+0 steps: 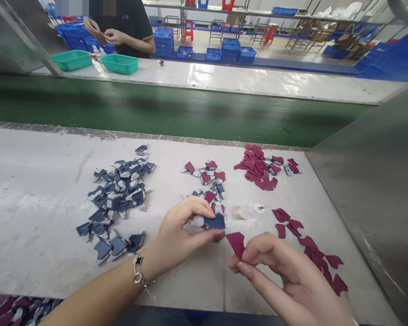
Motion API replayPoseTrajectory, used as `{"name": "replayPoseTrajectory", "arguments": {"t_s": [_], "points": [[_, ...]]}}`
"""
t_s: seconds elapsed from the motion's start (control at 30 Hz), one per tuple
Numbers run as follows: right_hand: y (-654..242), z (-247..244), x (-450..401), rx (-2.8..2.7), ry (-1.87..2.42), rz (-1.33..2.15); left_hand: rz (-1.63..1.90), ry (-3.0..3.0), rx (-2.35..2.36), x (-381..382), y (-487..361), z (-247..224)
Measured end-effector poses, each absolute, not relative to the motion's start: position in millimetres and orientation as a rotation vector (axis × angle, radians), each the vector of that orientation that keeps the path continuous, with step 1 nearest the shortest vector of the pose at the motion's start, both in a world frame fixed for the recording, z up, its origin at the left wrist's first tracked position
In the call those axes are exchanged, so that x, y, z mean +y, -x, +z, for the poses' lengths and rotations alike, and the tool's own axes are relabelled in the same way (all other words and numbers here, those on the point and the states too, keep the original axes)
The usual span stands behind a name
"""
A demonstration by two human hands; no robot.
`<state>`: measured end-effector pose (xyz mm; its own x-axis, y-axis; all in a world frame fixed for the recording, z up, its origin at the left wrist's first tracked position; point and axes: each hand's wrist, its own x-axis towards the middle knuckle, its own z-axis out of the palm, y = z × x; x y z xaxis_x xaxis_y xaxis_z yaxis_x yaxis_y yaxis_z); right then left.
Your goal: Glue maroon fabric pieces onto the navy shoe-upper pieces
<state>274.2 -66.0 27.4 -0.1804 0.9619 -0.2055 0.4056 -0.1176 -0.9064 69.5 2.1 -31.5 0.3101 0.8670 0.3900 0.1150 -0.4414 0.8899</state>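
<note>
Between its thumb and fingers, my left hand (182,228) grips a blue-and-white plastic part (215,221). My right hand (279,276) pinches a flat maroon piece (236,243) by its lower edge, just right of that part and apart from it. Behind my left hand lies a small group of blue-and-white parts with maroon pieces on them (209,176). A larger heap of blue-and-white parts (122,194) spreads to the left. Loose maroon pieces (309,244) lie to the right, and a denser maroon pile (255,165) sits farther back.
A small translucent bottle with a thin tip (248,211) lies on the white table (37,203). A green strip (177,113) runs behind it. Metal panels (370,181) stand at the side. Across, a person (122,27) works near teal baskets (120,64). More parts (17,310) show at lower left.
</note>
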Motion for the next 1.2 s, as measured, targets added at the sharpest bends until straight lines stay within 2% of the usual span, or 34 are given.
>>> {"name": "replayPoseTrajectory", "arguments": {"t_s": [0.37, 0.47, 0.6, 0.87, 1.03, 1.2], "points": [[-288, -47, -90, -1.718, 1.951, 1.318, 1.29, -1.781, 0.987, 11, -66, -37], [-291, -41, -88, -1.822, 1.985, 1.264, 1.264, -1.802, 0.977, 10, -67, -39], [-290, -35, -72, -1.924, 1.8, 1.121, 1.246, -1.801, 0.975, 9, -67, -41], [-288, -33, -65, -1.907, 1.747, 1.222, 1.241, -1.756, 0.918, 9, -69, -40], [-312, 1, -75, -1.538, 1.574, 1.285, 1.186, -1.629, 0.901, 8, -71, -41], [-355, 1, -35, -1.22, 1.922, 0.968, 1.146, -1.519, 0.916, 8, -72, -42]]}}
